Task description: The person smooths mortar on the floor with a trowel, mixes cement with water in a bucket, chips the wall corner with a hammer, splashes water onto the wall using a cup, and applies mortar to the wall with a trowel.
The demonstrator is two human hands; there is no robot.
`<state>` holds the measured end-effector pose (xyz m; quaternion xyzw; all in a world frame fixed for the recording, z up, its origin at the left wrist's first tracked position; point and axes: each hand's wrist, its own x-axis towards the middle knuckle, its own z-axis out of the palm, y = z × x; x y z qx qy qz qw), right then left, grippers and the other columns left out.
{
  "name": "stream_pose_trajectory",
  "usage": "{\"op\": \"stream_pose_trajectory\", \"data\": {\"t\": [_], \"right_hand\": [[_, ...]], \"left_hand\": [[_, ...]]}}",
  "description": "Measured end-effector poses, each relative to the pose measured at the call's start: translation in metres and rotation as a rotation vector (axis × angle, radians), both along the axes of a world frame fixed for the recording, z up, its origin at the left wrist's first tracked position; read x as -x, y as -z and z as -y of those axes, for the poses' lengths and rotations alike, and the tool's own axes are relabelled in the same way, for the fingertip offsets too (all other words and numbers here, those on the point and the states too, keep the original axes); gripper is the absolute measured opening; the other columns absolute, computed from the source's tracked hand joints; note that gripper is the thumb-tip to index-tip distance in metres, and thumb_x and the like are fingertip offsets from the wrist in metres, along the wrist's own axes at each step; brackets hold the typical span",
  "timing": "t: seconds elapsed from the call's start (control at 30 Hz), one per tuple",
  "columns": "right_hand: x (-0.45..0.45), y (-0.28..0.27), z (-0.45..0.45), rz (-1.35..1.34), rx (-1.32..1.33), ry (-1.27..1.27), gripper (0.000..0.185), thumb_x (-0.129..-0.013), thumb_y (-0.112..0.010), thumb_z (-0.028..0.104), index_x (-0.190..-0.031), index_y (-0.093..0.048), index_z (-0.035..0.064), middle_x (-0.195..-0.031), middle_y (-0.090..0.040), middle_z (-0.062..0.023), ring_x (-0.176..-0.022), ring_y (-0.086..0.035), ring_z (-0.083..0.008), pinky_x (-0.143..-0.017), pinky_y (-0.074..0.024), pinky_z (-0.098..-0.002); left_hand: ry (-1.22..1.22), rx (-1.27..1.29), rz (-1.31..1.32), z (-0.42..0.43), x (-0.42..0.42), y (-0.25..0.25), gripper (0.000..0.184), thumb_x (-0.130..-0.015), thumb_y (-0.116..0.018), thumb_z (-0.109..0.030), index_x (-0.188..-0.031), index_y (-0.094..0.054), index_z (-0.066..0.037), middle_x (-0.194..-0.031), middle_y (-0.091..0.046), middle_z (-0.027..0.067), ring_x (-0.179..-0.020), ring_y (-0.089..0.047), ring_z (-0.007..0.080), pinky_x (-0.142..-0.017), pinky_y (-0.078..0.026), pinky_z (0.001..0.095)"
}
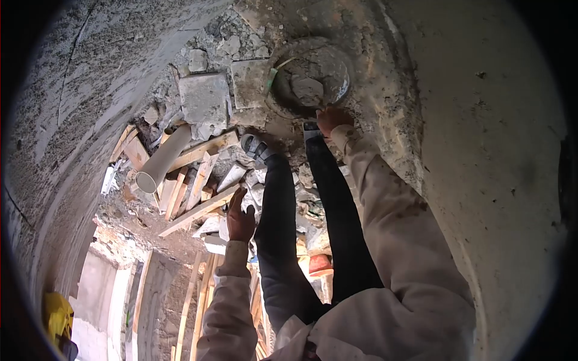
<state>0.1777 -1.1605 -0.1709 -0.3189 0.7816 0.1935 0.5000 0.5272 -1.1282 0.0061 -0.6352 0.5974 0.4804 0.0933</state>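
Observation:
My right hand (331,121) is closed at the near rim of a round mortar pan (344,72), apparently around a trowel handle that the fingers hide. A pale grey, blade-like shape, seemingly the trowel (307,90), lies in the wet grey mortar (313,67). Against the pan's left side leans a green-handled tool (271,79), its kind unclear. My left hand (241,219) hangs beside my left leg with fingers stretched and thumb apart, holding nothing. Wood offcuts lie below it.
Square slabs (205,99) and rubble lie left of the pan. A pale plastic pipe (162,159) rests among wood planks (201,210). Walls rise on both sides, the right wall (481,150) close to my arm. Something yellow (58,316) is at lower left.

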Motion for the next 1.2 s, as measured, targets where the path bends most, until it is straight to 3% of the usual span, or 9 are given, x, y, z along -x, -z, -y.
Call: {"op": "stream_pose_trajectory", "data": {"t": [0.13,0.23,0.33,0.57,0.67,0.8,0.93,1.03,1.2], "right_hand": [[0.034,-0.041,-0.013,0.021,0.046,-0.334,0.037,-0.094,-0.053,0.037,-0.111,-0.063,0.0061,-0.103,-0.068,-0.0170,-0.101,-0.065,-0.0380,-0.084,-0.0525,-0.0495],[0.053,-0.039,-0.059,-0.239,0.201,-0.106,0.036,-0.093,-0.055,0.040,-0.107,-0.063,0.0073,-0.099,-0.069,-0.0150,-0.096,-0.067,-0.0371,-0.081,-0.0531,-0.0503],[0.045,-0.025,-0.039,-0.284,0.147,-0.121,0.040,-0.093,-0.055,0.044,-0.104,-0.063,0.0068,-0.098,-0.069,-0.0152,-0.093,-0.067,-0.0374,-0.079,-0.0531,-0.0514],[0.002,0.030,0.009,0.034,0.200,-0.095,0.051,-0.090,-0.060,0.051,-0.106,-0.061,0.0033,-0.107,-0.065,-0.0222,-0.101,-0.062,-0.0420,-0.085,-0.0496,-0.0499],[0.001,0.033,-0.043,0.045,0.743,0.020,0.044,-0.091,-0.062,0.043,-0.108,-0.059,0.0031,-0.107,-0.064,-0.0233,-0.099,-0.061,-0.0430,-0.083,-0.0490,-0.0509],[0.012,-0.037,-0.036,-0.027,0.436,-0.067,0.040,-0.090,-0.064,0.039,-0.108,-0.059,0.0039,-0.092,-0.067,-0.0227,-0.086,-0.064,-0.0428,-0.074,-0.0508,-0.0523],[0.021,-0.124,-0.033,-0.040,0.521,-0.078,0.047,-0.089,-0.062,0.045,-0.112,-0.057,0.0046,-0.082,-0.066,-0.0208,-0.082,-0.064,-0.0412,-0.069,-0.0511,-0.0499],[0.027,-0.209,-0.024,-0.052,0.575,-0.045,0.048,-0.089,-0.063,0.046,-0.112,-0.058,0.0049,-0.086,-0.066,-0.0216,-0.084,-0.064,-0.0418,-0.070,-0.0513,-0.0505],[0.029,-0.426,0.018,-0.120,0.711,-0.079,0.057,-0.088,-0.065,0.045,-0.128,-0.054,0.0065,-0.103,-0.067,-0.0233,-0.096,-0.063,-0.0436,-0.081,-0.0510,-0.0512]], "left_hand": [[-0.231,-0.197,0.106,-0.043,-0.073,-0.055,0.044,-0.081,-0.059,0.000,-0.125,-0.057,0.000,-0.130,-0.058,0.0185,-0.120,-0.057,0.0329,-0.092,-0.050,0.0440],[-0.346,-0.147,0.076,-0.094,-0.153,-0.069,0.047,-0.080,-0.057,0.005,-0.127,-0.055,0.002,-0.128,-0.060,0.0156,-0.118,-0.057,0.0302,-0.095,-0.050,0.0394],[-0.537,-0.237,0.159,-0.117,-0.176,-0.076,0.047,-0.079,-0.056,0.005,-0.126,-0.056,0.001,-0.124,-0.061,0.0153,-0.112,-0.060,0.0291,-0.094,-0.050,0.0382],[-0.544,-0.353,0.094,-0.137,-0.152,-0.061,0.046,-0.082,-0.058,0.002,-0.127,-0.055,0.002,-0.126,-0.061,0.0150,-0.115,-0.059,0.0296,-0.092,-0.051,0.0387],[-0.486,-0.365,0.034,-0.130,-0.140,-0.063,0.047,-0.083,-0.058,0.003,-0.129,-0.054,0.002,-0.125,-0.061,0.0157,-0.114,-0.061,0.0296,-0.092,-0.051,0.0380],[-0.404,-0.278,-0.002,-0.104,-0.140,-0.087,0.045,-0.083,-0.059,0.005,-0.127,-0.055,0.002,-0.123,-0.062,0.0163,-0.110,-0.063,0.0289,-0.091,-0.052,0.0372],[-0.362,-0.159,0.004,-0.071,-0.144,-0.136,0.041,-0.082,-0.058,0.005,-0.123,-0.058,0.003,-0.121,-0.063,0.0170,-0.106,-0.064,0.0289,-0.088,-0.053,0.0371],[-0.391,-0.069,-0.073,-0.063,-0.159,-0.164,0.043,-0.080,-0.060,0.005,-0.122,-0.059,0.003,-0.118,-0.064,0.0185,-0.100,-0.065,0.0288,-0.083,-0.055,0.0356],[-0.448,0.075,-0.156,-0.048,-0.160,-0.208,0.040,-0.076,-0.063,0.000,-0.116,-0.064,0.003,-0.108,-0.069,0.0181,-0.094,-0.069,0.0222,-0.081,-0.055,0.0322]]}}
